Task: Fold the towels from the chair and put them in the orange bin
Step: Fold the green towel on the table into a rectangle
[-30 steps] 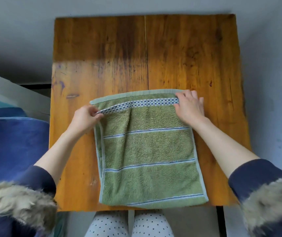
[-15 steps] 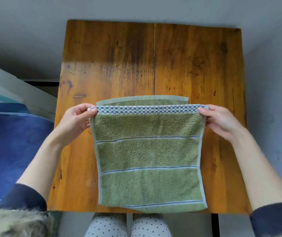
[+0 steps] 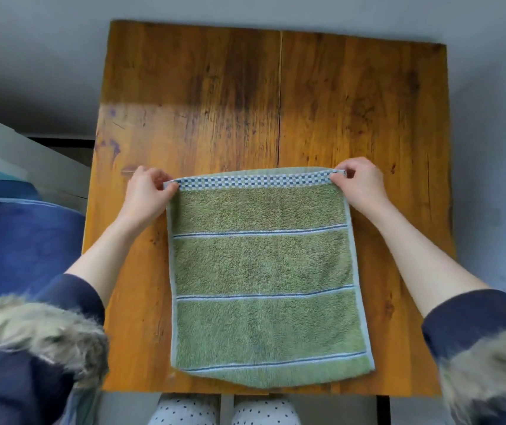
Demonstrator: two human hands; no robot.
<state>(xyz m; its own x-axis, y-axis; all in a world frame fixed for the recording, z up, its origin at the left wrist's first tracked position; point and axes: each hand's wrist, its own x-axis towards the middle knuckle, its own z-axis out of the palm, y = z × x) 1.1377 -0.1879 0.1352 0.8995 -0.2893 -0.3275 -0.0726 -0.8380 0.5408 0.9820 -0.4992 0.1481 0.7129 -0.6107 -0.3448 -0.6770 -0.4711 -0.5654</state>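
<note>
Towel centred on the table's near half, a hand at each far corner.

The folded green striped terry towel (image 3: pixel 264 277) lies on the square wooden table (image 3: pixel 276 96), its near edge reaching the table's near edge. The left hand (image 3: pixel 147 194) pinches the far left corner, the right hand (image 3: pixel 359 185) the far right. A blue fabric mass (image 3: pixel 21 240) sits left of the table.

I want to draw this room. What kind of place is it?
Probably a room at home. A person folds a green towel on a small worn wooden table, wearing polka-dot pyjama-like trousers, with blue fabric piled beside them.
</note>
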